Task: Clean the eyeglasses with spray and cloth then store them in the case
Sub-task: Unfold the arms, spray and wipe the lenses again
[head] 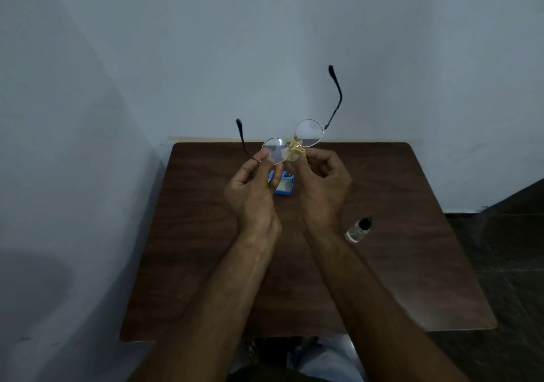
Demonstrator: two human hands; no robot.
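Dark wood-grain desk (206,264) is seen beneath two bare forearms, with a small clear spray bottle (358,230) set well to the right, untouched. Above the desk, the left hand (253,187) is curled, its thumb and fingertips pinching the rim of the left lens. The right hand (321,184) is curled round a bunched yellow cloth (297,149) pressed at the bridge. A blue case (284,186) is glimpsed on the desk below and between both hands, partly hidden by the left. The eyeglasses (309,132) are held in the air, frame running left to right and tilted up rightward, temples unfolded and pointing away toward the pale wall. The right lens, just beyond the cloth, is judged nearest for the next wipe.
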